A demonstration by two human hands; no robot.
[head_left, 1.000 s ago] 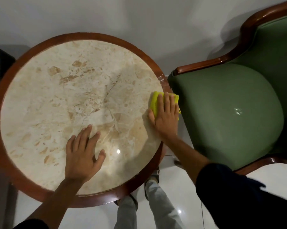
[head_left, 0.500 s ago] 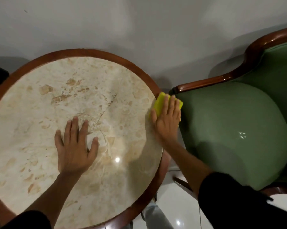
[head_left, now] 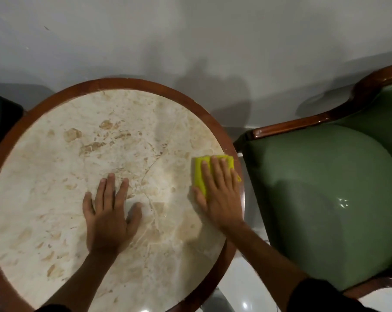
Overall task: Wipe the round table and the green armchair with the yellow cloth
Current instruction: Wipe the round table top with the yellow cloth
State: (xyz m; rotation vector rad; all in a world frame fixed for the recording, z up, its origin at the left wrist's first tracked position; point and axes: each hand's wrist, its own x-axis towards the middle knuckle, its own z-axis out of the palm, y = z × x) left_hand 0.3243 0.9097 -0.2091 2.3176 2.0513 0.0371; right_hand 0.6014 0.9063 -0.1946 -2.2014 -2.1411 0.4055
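Now pressing one folded yellow cloth (head_left: 200,174) further inside round marble bench (head_left: 55,199) rim, right hand (head_left: 219,194) flat; left hand (head_left: 109,219) lying spread mid-top; one green armchair (head_left: 325,199) standing just beside.

A plain grey-white wall (head_left: 190,41) fills the upper part, soft shadows lie on it, and glossy white floor tiles (head_left: 242,287) (they reflect a lamp) show at the bottom.
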